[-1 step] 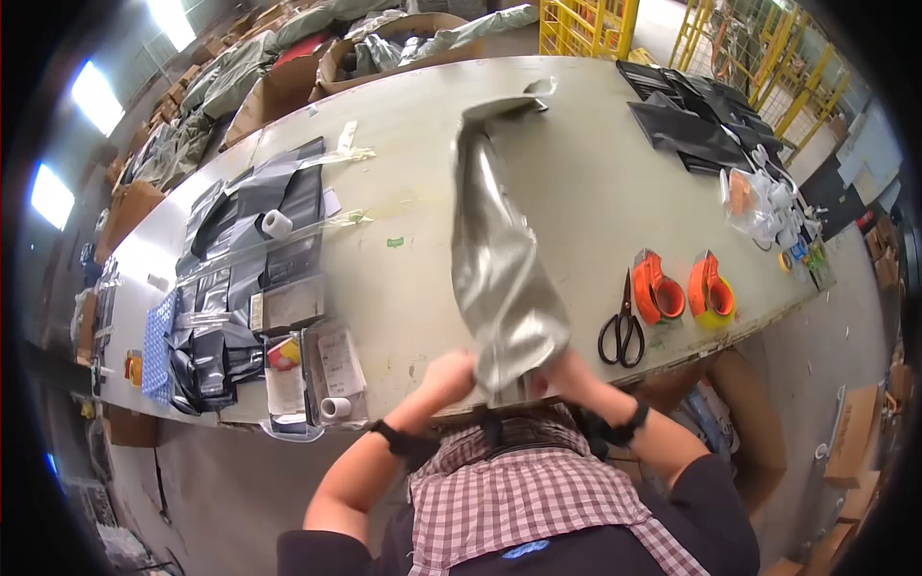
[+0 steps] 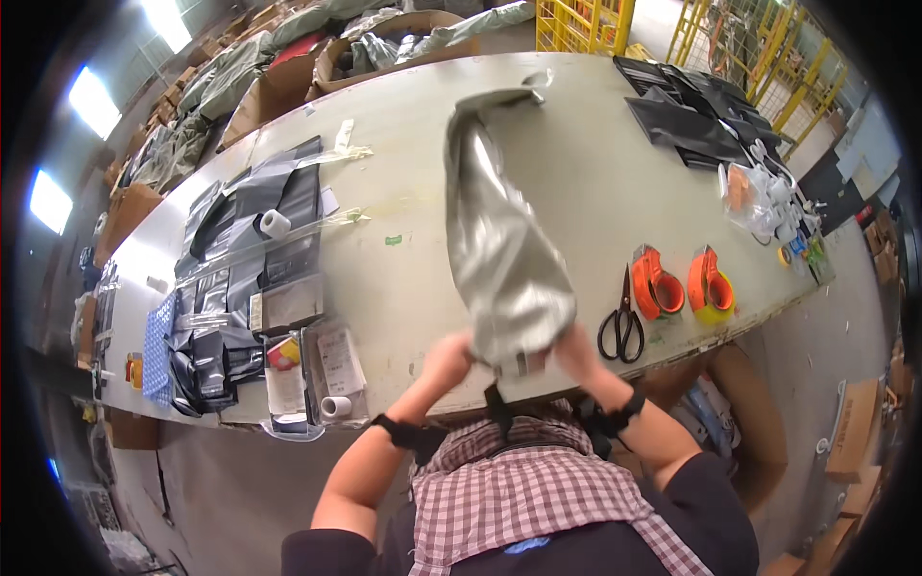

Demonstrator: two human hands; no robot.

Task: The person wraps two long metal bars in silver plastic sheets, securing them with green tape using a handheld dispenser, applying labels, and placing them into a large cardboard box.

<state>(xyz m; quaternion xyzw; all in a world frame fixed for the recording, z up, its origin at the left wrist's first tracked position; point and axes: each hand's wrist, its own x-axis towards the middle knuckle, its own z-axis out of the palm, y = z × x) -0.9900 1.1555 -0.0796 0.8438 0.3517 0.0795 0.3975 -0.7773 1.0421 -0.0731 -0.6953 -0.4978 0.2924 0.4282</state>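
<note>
A long, shiny grey plastic bag [image 2: 507, 252] stretches across the middle of the table, crumpled along its length, its far end curling over. My left hand [image 2: 448, 363] is closed on the left side of the near end. On the right side of that end, my right hand [image 2: 578, 355] is closed on the plastic. Several fingertips of both hands are hidden behind the bag or blurred. Black-handled scissors [image 2: 622, 334] lie to the right of my right hand, beside two orange tape dispensers [image 2: 659, 286].
Black plastic bags [image 2: 252, 226] cover the table's left side, with an open box of papers [image 2: 331, 360] near the front edge. More black bags [image 2: 687, 125] lie at the far right, above a clear bag [image 2: 754, 202]. Cartons [image 2: 269, 104] stand beyond the table [image 2: 403, 288].
Both hands have moved slightly away from my body, still gripping the bag. Its near end has shifted forward and its folds look fuller.
</note>
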